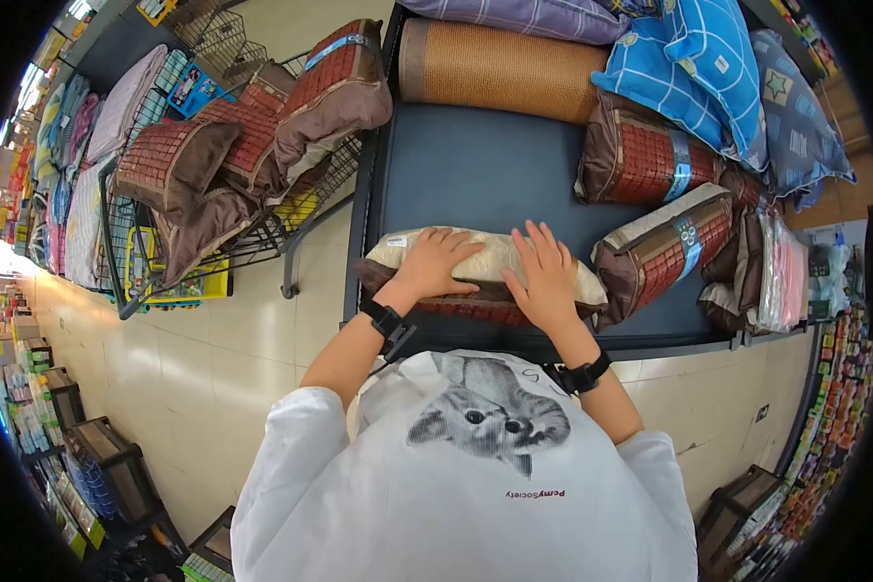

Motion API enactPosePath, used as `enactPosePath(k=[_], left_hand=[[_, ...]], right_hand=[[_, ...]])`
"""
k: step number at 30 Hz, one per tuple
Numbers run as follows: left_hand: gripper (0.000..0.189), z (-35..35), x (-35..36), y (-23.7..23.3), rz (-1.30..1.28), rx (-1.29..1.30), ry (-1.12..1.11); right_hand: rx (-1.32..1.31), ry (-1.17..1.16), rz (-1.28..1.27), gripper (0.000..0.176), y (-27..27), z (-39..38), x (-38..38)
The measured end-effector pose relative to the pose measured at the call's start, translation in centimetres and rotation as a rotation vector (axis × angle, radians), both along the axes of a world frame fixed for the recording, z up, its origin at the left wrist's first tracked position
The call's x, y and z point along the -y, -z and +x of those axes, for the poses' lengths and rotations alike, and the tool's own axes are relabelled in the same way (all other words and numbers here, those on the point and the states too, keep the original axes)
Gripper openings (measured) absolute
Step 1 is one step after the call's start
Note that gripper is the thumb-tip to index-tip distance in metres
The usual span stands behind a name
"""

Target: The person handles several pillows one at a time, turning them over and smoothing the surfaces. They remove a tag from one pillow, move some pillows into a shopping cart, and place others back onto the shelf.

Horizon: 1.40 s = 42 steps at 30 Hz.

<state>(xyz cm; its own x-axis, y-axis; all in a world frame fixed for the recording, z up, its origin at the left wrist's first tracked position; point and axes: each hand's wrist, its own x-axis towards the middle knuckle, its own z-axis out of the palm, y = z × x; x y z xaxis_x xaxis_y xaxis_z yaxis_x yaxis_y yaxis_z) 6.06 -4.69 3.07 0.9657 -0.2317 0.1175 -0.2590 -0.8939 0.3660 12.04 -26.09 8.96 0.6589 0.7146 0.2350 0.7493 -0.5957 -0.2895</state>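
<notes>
A pillow [398, 254] lies along the front edge of the dark display table, its cream side up and a strip of red-brown beaded tiles showing at the front. My left hand [439, 264] rests flat on its left half, fingers pointing right. On the right half lies my right hand [545, 279], fingers spread and pointing away from me. Neither hand is wrapped around the pillow. Touching or close to its right end is another pillow [674, 247] with red tiles and a blue label band. The underside of the pillow beneath my hands is hidden.
To the left stands a shopping cart [126, 262] heaped with tiled brown pillows [335, 87]. On the display table [475, 165] are a rolled tan mat [504, 68], blue checked pillows [689, 78], another tiled pillow [640, 150] and pink packaged goods [784, 272]. Stocked shelves [834, 427] run along the right.
</notes>
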Motion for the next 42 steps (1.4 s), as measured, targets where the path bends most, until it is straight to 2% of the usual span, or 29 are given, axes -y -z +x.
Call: enactPosePath(k=[3,6,9,10,13,14,16,18,20,22,24,25,28,30,32,33,34,36,42], left_hand=[[0.069,-0.1,0.3,0.2,-0.004,0.013,-0.005],[0.067,0.2,0.6,0.5,0.012,0.053,-0.038],[0.065,0.3,0.2,0.5,-0.034,0.044,-0.023],[0.065,0.2,0.2,0.5,-0.044,0.048,-0.019],[0.065,0.1,0.2,0.5,-0.057,0.049,-0.017],[0.065,0.1,0.2,0.6,-0.064,0.052,-0.012],[0.064,0.1,0.3,0.3,-0.073,0.032,-0.015],[0.064,-0.2,0.5,0.3,-0.083,0.013,-0.015],[0.066,-0.8,0.8,0.7,-0.077,0.052,-0.008],[0.059,-1.1,0.6,0.2,-0.106,0.111,-0.019],[0.048,-0.8,0.1,0.8,-0.346,0.019,-0.057],[0.038,-0.7,-0.8,-1.3,-0.555,0.017,-0.094],[0.04,-2.9,-4.7,-4.5,-0.372,0.183,-0.371],[0.042,-5.5,-6.7,-4.4,-0.399,0.105,-0.445],[0.043,-7.7,-7.9,-3.3,-0.353,-0.193,-0.446],[0.042,-8.4,-7.8,-2.8,-0.417,-0.271,-0.492],[0.042,-8.9,-7.6,-2.4,-0.424,-0.284,-0.51],[0.04,-9.4,-7.2,-1.8,-0.611,-0.253,-0.557],[0.038,-9.9,-6.4,-1.0,-0.693,-0.172,-0.614]], right_hand=[[0.0,0.011,-0.065,0.056,6.1,0.4,0.7],[-0.028,-0.004,-0.101,0.055,7.4,1.1,0.9],[-0.486,-0.061,-0.362,0.058,3.6,3.1,0.8],[-0.486,-0.073,-0.364,0.058,2.1,3.1,0.5],[-0.102,-0.016,0.009,0.056,-1.4,2.6,-0.9],[-0.104,-0.025,0.012,0.056,-0.1,2.5,-0.9],[-0.024,0.107,-0.048,0.054,4.9,1.9,0.2],[-0.013,0.105,-0.114,0.054,8.8,0.5,1.3],[0.002,0.083,-0.184,0.053,9.6,1.0,1.8],[-0.093,0.088,-0.203,0.053,9.1,0.7,2.0],[-0.112,0.073,-0.216,0.054,8.9,0.7,2.1],[-0.109,0.081,-0.229,0.054,8.9,0.7,2.2],[-0.135,0.087,-0.243,0.055,8.1,-0.2,2.4],[-0.1,0.089,-0.246,0.055,8.2,-0.7,2.5],[-0.117,0.078,-0.262,0.055,8.2,-0.8,2.5],[-0.115,0.082,-0.271,0.055,8.2,-0.7,2.5],[-0.127,0.065,-0.281,0.055,8.1,-0.6,2.5],[-0.111,0.071,-0.295,0.054,8.0,-0.6,2.5],[-0.072,0.044,-0.308,0.055,8.4,-0.9,2.8]])
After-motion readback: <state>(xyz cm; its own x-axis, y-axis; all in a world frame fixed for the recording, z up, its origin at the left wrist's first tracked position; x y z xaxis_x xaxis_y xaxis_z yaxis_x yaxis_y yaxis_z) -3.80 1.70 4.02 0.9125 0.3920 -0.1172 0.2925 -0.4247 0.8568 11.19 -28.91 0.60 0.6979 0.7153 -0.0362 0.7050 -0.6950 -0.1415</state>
